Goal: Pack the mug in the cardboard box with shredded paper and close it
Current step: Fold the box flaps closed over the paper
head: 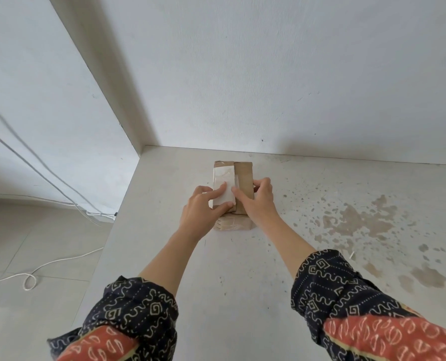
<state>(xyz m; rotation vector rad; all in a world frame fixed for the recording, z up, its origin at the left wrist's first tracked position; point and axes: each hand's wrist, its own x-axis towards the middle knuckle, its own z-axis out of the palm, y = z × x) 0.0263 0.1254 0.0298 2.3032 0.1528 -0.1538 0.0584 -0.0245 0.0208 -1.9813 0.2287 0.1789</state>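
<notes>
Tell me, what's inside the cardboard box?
Nothing inside shows. The cardboard box is folded shut on top, with the left hand and right hand on it. Any mug or shredded paper is covered.

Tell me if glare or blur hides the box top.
Head view: light is soft and even, with no blur on the cardboard box; clear tape on its left flap shows mild glare; the left hand and right hand cover its near half.

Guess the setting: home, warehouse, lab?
Probably a bare, perhaps unfinished room in a home, not a packing site: plain white walls, a stained grey counter under the small cardboard box, and loose white cables trailing over a tiled floor.
</notes>
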